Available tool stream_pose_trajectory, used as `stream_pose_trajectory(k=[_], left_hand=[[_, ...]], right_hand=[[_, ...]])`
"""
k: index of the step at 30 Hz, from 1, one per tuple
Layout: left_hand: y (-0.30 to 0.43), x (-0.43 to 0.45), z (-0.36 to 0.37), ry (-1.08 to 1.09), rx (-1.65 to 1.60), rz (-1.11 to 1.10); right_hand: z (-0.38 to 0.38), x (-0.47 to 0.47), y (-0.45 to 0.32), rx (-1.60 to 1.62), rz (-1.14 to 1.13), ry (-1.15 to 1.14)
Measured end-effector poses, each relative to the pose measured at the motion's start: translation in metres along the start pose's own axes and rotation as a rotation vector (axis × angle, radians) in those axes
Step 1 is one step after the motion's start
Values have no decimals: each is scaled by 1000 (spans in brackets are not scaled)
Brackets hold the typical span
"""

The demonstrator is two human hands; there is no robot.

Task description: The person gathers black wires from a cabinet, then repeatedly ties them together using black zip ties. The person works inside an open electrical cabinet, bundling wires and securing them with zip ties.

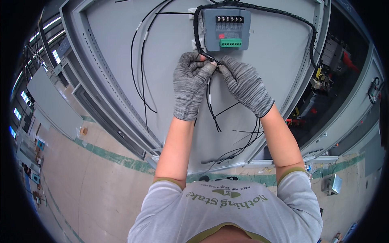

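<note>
Both hands wear grey knit gloves with bare fingertips. My left hand (191, 82) pinches a black wire bundle (209, 56) just under a grey meter module (226, 29). My right hand (243, 83) grips the same bundle from the other side, its fingertips close to the left ones. The exact grip point is partly hidden by the fingers. Up the module's left side runs a spiral-wrapped black harness (196, 29). On the module are a black screw terminal strip (229, 19) and a green terminal block (230, 42). Below my hands hang black wires (209, 98) with white sleeves.
The module sits on a grey cabinet door panel (170, 76). More loose black wires (142, 60) hang at left, and others (243, 148) lower down. The open cabinet with components (316, 91) stands at right. A metal box (332, 184) rests on the floor.
</note>
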State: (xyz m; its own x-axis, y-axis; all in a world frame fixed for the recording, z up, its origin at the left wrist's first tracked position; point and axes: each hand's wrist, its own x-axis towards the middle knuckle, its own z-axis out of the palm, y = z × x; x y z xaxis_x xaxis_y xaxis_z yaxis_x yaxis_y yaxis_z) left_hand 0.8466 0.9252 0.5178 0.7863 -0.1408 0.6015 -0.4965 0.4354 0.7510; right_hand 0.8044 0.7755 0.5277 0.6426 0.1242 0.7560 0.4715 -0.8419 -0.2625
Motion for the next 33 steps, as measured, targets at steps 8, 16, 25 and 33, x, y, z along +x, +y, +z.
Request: stream_pose_trajectory(k=[8,16,25,33], left_hand=[[10,-11,-4,-53,106,-40],[12,-11,-3,-23,180,-37],[11,10,5,110,-7,-81],[-1,14,0,43,-11,-89]], right_hand=[[-2,-3,-2,-22,-98,51],[-5,0,-6,-2,-70,18],[-2,-2,-11,-204,-31,15],[2,1,-13,-197,24,0]])
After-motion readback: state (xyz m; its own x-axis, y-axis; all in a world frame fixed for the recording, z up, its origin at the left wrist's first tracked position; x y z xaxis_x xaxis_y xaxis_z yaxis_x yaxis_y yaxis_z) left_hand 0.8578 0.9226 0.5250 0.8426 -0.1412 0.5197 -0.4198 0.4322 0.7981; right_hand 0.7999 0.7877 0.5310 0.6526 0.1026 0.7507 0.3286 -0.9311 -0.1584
